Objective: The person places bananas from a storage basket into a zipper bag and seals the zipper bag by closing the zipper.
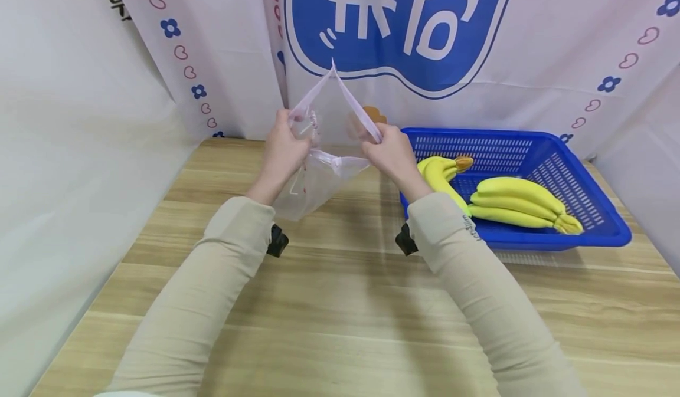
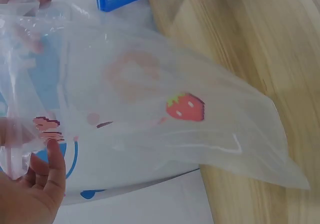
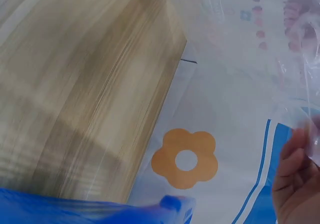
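A clear plastic zip bag with printed pictures hangs above the table, its mouth spread apart at the top. My left hand pinches the left edge of the mouth. On the opposite edge, my right hand grips the rim between thumb and fingers. The left wrist view shows a strawberry print on the bag, which has nothing visible inside. Just right of my right hand, bunches of yellow bananas lie in a blue basket.
The basket stands on the right of the wooden table, near its back edge. Behind the table hangs a white cloth with a blue sign and small flower and heart prints. White sheeting borders the left side.
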